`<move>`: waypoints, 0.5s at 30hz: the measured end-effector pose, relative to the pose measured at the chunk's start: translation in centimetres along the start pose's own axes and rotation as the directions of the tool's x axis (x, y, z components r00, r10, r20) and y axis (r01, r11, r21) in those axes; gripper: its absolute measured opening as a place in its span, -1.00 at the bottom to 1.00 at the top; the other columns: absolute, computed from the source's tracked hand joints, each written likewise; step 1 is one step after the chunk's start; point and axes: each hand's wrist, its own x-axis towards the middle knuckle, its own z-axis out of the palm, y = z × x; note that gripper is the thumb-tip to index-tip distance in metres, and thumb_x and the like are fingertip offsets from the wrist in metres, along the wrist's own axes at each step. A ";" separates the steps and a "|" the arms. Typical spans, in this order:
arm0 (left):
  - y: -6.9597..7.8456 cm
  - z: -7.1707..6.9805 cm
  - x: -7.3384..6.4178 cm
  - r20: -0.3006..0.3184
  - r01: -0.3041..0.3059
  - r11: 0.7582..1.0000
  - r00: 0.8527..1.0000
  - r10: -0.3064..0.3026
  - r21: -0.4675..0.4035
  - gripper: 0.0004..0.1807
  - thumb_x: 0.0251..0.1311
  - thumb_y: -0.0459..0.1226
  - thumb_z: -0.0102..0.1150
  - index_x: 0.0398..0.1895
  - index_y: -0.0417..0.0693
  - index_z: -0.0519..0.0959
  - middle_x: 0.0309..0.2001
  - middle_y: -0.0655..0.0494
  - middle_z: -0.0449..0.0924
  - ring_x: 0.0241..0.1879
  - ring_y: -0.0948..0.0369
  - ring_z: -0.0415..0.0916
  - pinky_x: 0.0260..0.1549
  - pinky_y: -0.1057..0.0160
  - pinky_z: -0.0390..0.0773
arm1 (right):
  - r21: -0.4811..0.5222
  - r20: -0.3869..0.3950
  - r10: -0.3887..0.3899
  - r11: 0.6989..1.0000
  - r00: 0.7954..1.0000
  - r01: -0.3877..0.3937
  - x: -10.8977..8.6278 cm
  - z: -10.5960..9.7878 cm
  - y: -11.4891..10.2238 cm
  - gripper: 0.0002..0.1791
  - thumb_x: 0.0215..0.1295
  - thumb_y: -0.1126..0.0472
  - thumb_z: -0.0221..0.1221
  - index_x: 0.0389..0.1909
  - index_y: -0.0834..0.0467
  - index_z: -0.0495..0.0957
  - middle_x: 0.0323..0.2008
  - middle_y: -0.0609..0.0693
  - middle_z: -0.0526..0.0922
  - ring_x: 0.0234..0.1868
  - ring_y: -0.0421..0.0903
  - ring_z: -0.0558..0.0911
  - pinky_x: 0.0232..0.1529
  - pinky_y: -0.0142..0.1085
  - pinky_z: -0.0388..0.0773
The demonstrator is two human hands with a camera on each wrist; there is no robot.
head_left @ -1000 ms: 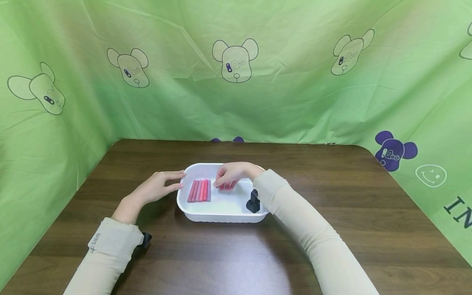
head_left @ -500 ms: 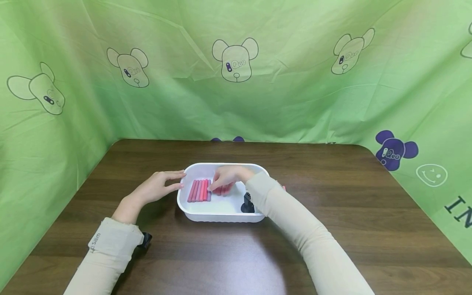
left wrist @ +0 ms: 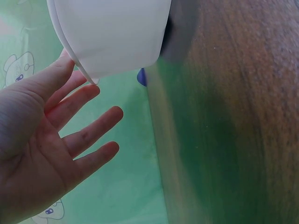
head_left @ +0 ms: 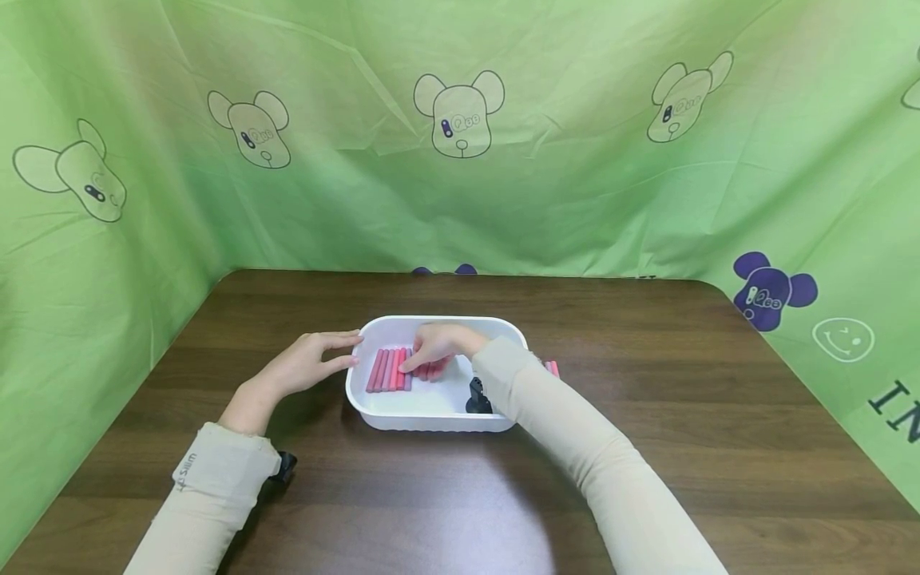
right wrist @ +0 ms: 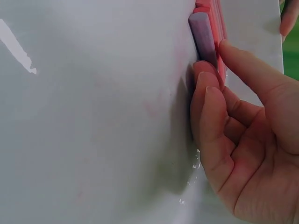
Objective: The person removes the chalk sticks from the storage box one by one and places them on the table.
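A white oval-ended tray stands mid-table, holding a row of pink, red and purple chalk sticks side by side near its left end. My right hand reaches into it at the row's right edge. In the right wrist view, thumb and curled fingers pinch the purple chalk stick at the end of the row; its lower part is hidden behind the fingertips. At the tray's left end, my left hand rests thumb and fingertips against the rim, fingers mostly straight and spread in the left wrist view.
Beyond the tray's right end, more pink sticks lie partly hidden by the right sleeve. A black wrist camera hangs under the right cuff, inside the tray's outline. A green printed cloth closes off the table's back and sides.
My right hand has shifted left inside the tray, from beside the row to its rightmost stick. The pink sticks past the tray have come into view. My left hand stays put.
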 end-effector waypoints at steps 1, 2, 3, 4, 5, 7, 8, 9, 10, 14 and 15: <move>0.0 0.0 0.0 0.001 0.002 1.000 1.000 -0.002 -0.001 -0.50 0.23 -0.18 0.14 0.19 -0.25 0.44 0.22 -0.19 0.43 0.26 -0.14 0.33 0.23 -0.13 0.33 | 0.001 -0.002 0.000 1.000 1.000 0.000 0.0 0.0 0.0 -0.70 0.22 0.10 0.22 -0.63 0.15 0.50 -0.69 -0.07 0.55 -0.69 -0.28 0.48 -0.61 -0.54 0.50; 0.0 0.0 0.0 0.002 0.004 1.000 1.000 -0.004 -0.001 -0.50 0.23 -0.18 0.14 0.19 -0.25 0.44 0.22 -0.19 0.43 0.26 -0.13 0.33 0.23 -0.12 0.33 | 0.002 -0.003 0.000 1.000 1.000 0.000 0.0 0.0 0.0 -0.71 0.22 0.10 0.22 -0.63 0.15 0.50 -0.69 -0.07 0.55 -0.69 -0.28 0.48 -0.61 -0.54 0.50; 0.0 0.0 0.0 0.003 0.005 1.000 1.000 -0.005 -0.002 -0.50 0.23 -0.18 0.14 0.19 -0.25 0.43 0.22 -0.19 0.42 0.26 -0.13 0.33 0.23 -0.13 0.33 | 0.005 -0.003 0.002 1.000 1.000 -0.002 0.0 0.0 0.0 -0.72 0.22 0.11 0.22 -0.62 0.15 0.51 -0.68 -0.07 0.55 -0.69 -0.27 0.49 -0.61 -0.54 0.50; 0.0 0.0 0.0 0.003 0.004 1.000 1.000 -0.004 -0.003 -0.50 0.23 -0.18 0.14 0.19 -0.25 0.44 0.22 -0.19 0.42 0.26 -0.14 0.32 0.23 -0.13 0.33 | 0.006 -0.001 0.003 1.000 1.000 -0.003 0.0 0.0 0.0 -0.72 0.21 0.12 0.22 -0.62 0.15 0.51 -0.68 -0.07 0.56 -0.68 -0.27 0.49 -0.60 -0.54 0.50; 0.0 0.0 0.0 0.003 0.004 1.000 1.000 -0.004 -0.003 -0.50 0.23 -0.18 0.14 0.19 -0.25 0.44 0.22 -0.19 0.42 0.26 -0.14 0.32 0.23 -0.13 0.33 | 0.008 0.003 0.004 1.000 1.000 -0.004 0.0 0.0 0.0 -0.72 0.22 0.13 0.22 -0.62 0.16 0.51 -0.68 -0.06 0.55 -0.68 -0.27 0.49 -0.60 -0.54 0.50; 0.0 0.0 0.0 0.002 0.003 1.000 1.000 -0.003 -0.006 -0.50 0.23 -0.18 0.14 0.19 -0.25 0.44 0.22 -0.19 0.42 0.26 -0.14 0.32 0.23 -0.13 0.33 | 0.012 0.014 0.005 1.000 1.000 -0.005 0.0 -0.1 0.0 -0.73 0.22 0.14 0.22 -0.62 0.16 0.51 -0.68 -0.06 0.55 -0.68 -0.27 0.49 -0.59 -0.54 0.50; 0.0 0.0 0.0 0.001 0.002 1.000 1.000 -0.002 -0.007 -0.50 0.23 -0.18 0.14 0.19 -0.25 0.44 0.22 -0.19 0.42 0.26 -0.14 0.32 0.23 -0.13 0.33 | 0.018 0.021 0.006 1.000 1.000 -0.006 -0.1 -0.1 0.0 -0.73 0.22 0.15 0.22 -0.62 0.16 0.51 -0.68 -0.07 0.55 -0.68 -0.27 0.49 -0.58 -0.54 0.50; -0.1 0.0 0.0 0.000 0.000 1.000 1.000 0.000 -0.007 -0.50 0.23 -0.18 0.14 0.19 -0.25 0.44 0.22 -0.19 0.42 0.26 -0.14 0.32 0.23 -0.13 0.33 | 0.023 0.030 0.006 1.000 1.000 -0.007 -0.1 -0.2 0.0 -0.74 0.22 0.15 0.22 -0.62 0.16 0.52 -0.68 -0.07 0.55 -0.68 -0.27 0.49 -0.58 -0.54 0.50; -0.1 0.0 0.0 0.000 -0.001 1.000 1.000 0.001 -0.008 -0.50 0.23 -0.19 0.14 0.19 -0.25 0.44 0.22 -0.19 0.42 0.26 -0.14 0.32 0.23 -0.13 0.33 | 0.028 0.039 0.005 1.000 0.999 -0.006 -0.1 -0.3 0.0 -0.74 0.22 0.16 0.22 -0.62 0.17 0.52 -0.68 -0.07 0.55 -0.68 -0.28 0.49 -0.58 -0.54 0.50; -0.1 0.0 0.0 -0.004 -0.006 1.000 1.000 0.006 -0.007 -0.50 0.22 -0.19 0.15 0.19 -0.25 0.44 0.21 -0.19 0.43 0.26 -0.14 0.32 0.23 -0.13 0.33 | 0.058 0.080 0.001 0.998 0.997 -0.006 -0.1 -0.5 0.1 -0.76 0.23 0.21 0.20 -0.61 0.19 0.54 -0.68 -0.06 0.55 -0.68 -0.28 0.49 -0.58 -0.55 0.50; -0.1 0.0 0.0 -0.006 -0.008 1.000 1.000 0.008 -0.006 -0.50 0.22 -0.19 0.15 0.19 -0.25 0.44 0.21 -0.19 0.43 0.26 -0.14 0.33 0.23 -0.12 0.33 | 0.063 0.089 -0.002 0.998 0.996 -0.004 -0.2 -0.6 0.1 -0.76 0.24 0.22 0.19 -0.61 0.19 0.55 -0.68 -0.06 0.55 -0.68 -0.28 0.49 -0.57 -0.55 0.50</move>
